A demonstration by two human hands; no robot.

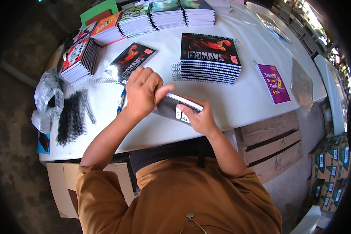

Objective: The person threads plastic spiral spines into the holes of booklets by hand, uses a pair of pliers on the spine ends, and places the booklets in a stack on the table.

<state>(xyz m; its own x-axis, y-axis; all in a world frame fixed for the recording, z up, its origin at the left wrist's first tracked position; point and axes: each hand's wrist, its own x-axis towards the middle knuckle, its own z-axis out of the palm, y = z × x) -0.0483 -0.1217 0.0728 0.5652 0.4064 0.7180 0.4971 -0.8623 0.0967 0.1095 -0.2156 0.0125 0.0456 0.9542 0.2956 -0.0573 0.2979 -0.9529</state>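
The dark-covered notebook (167, 110) lies between the two hands, tilted above the front part of the white-covered table (232, 107). The right hand (200, 119) grips its right end, with the thumb pressing near a white label (182, 116). The left hand (143, 93) is at the other end, its fingers bent; I cannot tell how firmly they close, or on what. A thin, springy spiral coil (105, 80) reaches out leftward from this hand, and its inner end is hidden. The notebook's pale paper edge (187, 102) carries a row of small dark marks. Beyond the hands stands a rectangular stack of glossy black notebooks (210, 66). On the left, loose black coils (71, 117) make a tangled pile beside a crumpled, transparent plastic bag (48, 97).
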